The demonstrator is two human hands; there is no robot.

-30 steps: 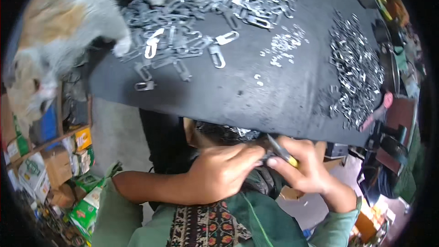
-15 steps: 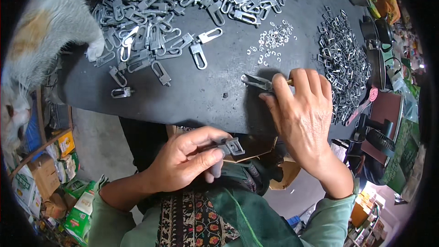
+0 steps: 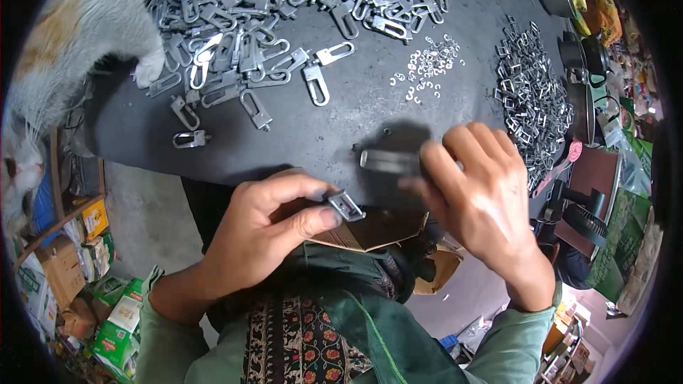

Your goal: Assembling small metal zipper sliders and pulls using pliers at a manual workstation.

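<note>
My left hand (image 3: pixel 267 224) is closed on a grey metal clasp (image 3: pixel 346 206); its square, open-framed end sticks out past the thumb and the rest is hidden in the fingers. Just beyond the table's front edge, my right hand (image 3: pixel 484 185) grips a pair of pliers (image 3: pixel 390 162), smeared by motion, jaws pointing left. Whether a clip sits in the jaws is too blurred to tell. Small silvery C-shaped clips (image 3: pixel 435 60) lie scattered beyond the pliers. To their right is a heap of small rectangular metal frames (image 3: pixel 533 92).
Long-looped metal clasps (image 3: pixel 242 28) cover the far left of the dark table (image 3: pixel 284 146). A white and orange cat (image 3: pixel 85 35) has its paws among them. A pink perforated spoon (image 3: pixel 573 153) and a small black fan (image 3: pixel 587 217) stand at the right. Below hangs an open cardboard box (image 3: pixel 370 231).
My right hand has drawn the pliers back from the table surface, nearer to me and slightly left at the tip. My left hand has moved up and left with the metal clasp.
</note>
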